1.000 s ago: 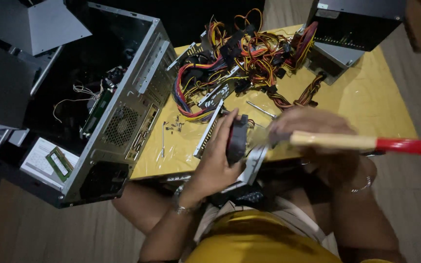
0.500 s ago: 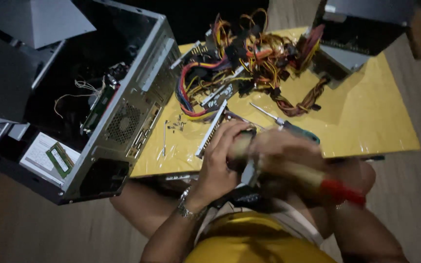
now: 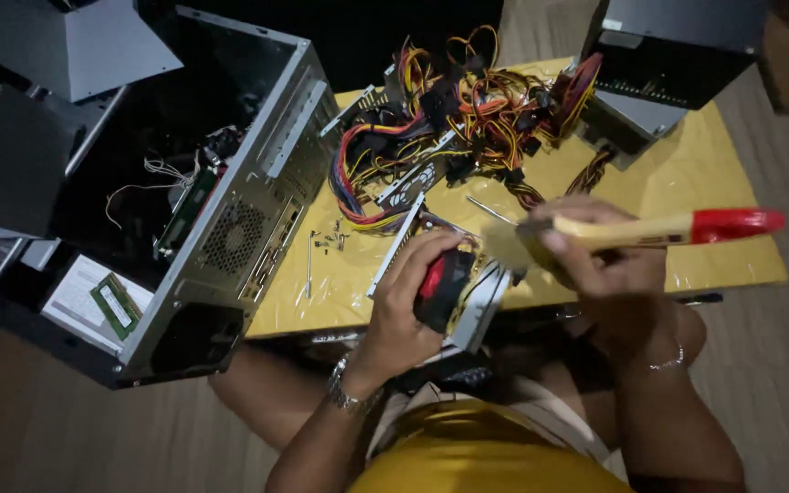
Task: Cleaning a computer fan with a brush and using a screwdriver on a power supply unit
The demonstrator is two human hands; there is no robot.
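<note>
My left hand grips a black and red fan part that sits in a silver metal bracket at the near edge of the yellow table. My right hand holds a paintbrush with a pale wooden handle and a red end. Its bristles point left, just right of the fan part. The brush lies level above the table edge.
An open grey computer case lies on its side at the left. A tangle of coloured power cables covers the table's far middle, with a power supply box at the far right. Small screws lie near the case.
The brush has swung from tilted down over my lap to level above the table edge. My left hand has turned the fan part so its red face shows.
</note>
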